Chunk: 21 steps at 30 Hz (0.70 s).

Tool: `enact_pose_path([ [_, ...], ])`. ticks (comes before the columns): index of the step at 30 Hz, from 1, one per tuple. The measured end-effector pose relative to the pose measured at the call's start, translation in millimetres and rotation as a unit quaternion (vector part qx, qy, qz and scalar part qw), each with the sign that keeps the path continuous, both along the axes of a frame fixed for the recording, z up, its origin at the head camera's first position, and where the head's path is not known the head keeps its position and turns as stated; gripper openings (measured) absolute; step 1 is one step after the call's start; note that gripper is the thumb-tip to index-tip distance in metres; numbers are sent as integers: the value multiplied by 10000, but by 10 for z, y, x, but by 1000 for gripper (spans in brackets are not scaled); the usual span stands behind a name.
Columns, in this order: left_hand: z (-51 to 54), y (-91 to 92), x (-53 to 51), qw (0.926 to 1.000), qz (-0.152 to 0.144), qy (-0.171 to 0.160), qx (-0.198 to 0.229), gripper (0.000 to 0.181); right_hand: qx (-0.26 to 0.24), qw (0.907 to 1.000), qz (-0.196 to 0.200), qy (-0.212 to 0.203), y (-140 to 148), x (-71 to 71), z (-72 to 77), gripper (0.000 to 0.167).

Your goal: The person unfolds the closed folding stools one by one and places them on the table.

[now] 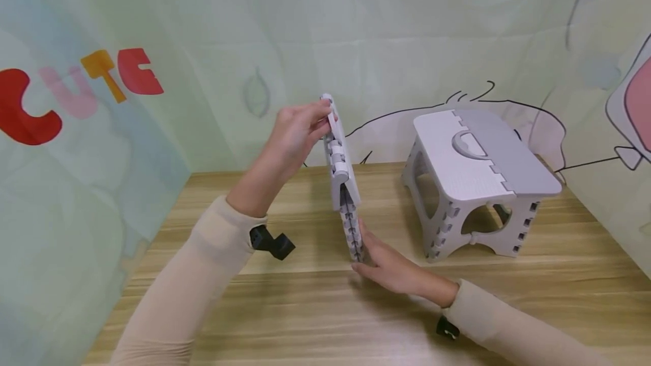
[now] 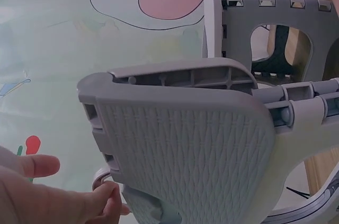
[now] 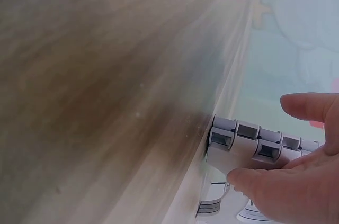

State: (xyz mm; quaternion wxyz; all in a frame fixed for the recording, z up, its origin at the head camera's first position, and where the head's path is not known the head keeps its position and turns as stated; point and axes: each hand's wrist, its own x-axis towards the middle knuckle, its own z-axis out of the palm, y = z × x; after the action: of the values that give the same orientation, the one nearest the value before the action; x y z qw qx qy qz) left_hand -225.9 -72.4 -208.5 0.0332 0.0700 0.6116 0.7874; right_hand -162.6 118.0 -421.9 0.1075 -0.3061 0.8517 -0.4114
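Note:
A grey-and-white folding stool stands on edge, nearly folded flat, its hinged legs pointing down to the table. My left hand holds its top edge from the left; in the left wrist view those fingers hook at the handle by the woven-textured grey seat panel. The right hand lies low against the right side of the folded legs. Seen from the right wrist, its digits stay fairly straight, one touching the hinged leg edge and another held apart.
A second folding stool, unfolded and upright, stands to the right with a half-white, half-grey top. Both are on a wood-grain table. A printed cloth backdrop rises behind and at the sides.

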Motion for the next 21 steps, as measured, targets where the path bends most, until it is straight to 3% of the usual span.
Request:
enact_pose_path([
  [12,2,182,-33,9999,126,-69,-37,37,29,10000,61,-40,45,-9,12,84],
  [21,0,257,-26,9993,106,-22,-350,40,35,9999,147,-33,75,-33,19,81],
])
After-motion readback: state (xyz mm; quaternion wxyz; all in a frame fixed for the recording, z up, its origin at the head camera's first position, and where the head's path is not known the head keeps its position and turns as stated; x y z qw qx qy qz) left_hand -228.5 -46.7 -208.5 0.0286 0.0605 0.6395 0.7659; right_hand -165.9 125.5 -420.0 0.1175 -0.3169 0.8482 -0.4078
